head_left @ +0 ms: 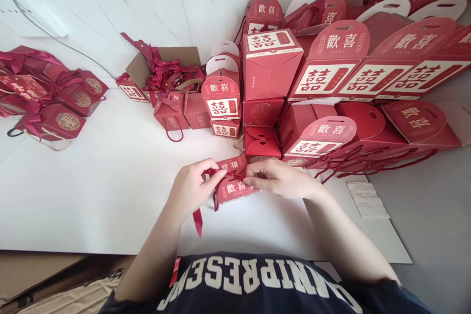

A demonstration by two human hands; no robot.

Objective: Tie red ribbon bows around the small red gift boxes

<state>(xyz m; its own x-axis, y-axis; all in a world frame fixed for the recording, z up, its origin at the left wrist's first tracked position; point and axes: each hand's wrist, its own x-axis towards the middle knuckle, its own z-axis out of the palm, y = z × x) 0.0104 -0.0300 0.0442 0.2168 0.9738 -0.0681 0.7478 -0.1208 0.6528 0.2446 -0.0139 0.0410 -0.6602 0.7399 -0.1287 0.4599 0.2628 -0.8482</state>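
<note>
Ribbon (197,223) is pinched by both hands over a small red box (234,193), laid at three o'clock from the left hand (195,184), nine from the equally near right (275,177), long side crosswise.

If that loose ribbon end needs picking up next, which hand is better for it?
Probably the left hand: the loose ribbon end shows just below it, beside the wrist. The right hand is farther off, across the red box. Both hands are busy at the box, though.
</note>
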